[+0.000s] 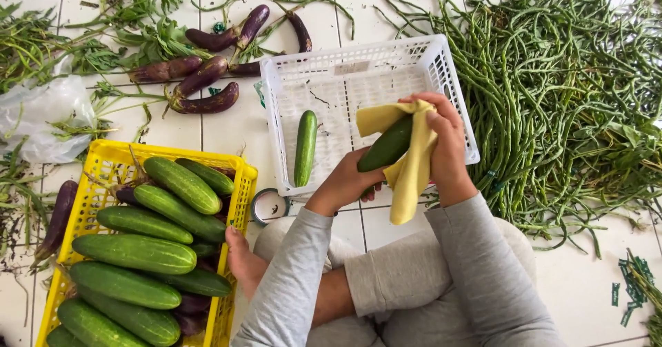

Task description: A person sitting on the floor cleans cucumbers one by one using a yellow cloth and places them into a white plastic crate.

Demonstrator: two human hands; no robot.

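Okay, biggest first: the heap of long beans (565, 92) fills the floor on your right, running up to the white basket's side. The yellow crate (103, 157) sits at lower left, piled with large cucumbers (134, 252) and a few dark eggplants tucked between them. The white basket (358, 64) is straight ahead of you on the white tiled floor (593, 285), and one small cucumber (305, 147) lies lengthwise inside it, left of centre. A loose group of purple eggplants (207, 78) lies on the tiles above the crate, mixed with leafy greens (138, 16). A crumpled clear plastic bag (41, 116) is at far left. You sit cross-legged in grey sleeves, with a bare foot (238, 250) just beside the crate's corner.

Your right hand (445, 144) is curled around the yellow cloth (410, 164), fingers wrapped over it and pressing it against the dark green cucumber (387, 146). Your left hand (345, 181) grips that cucumber's lower end from below, fingers closed on it. The cucumber is held tilted over the basket's near edge, with cloth hanging down below it. A roll of tape (270, 206) lies on the tiles between crate and basket.
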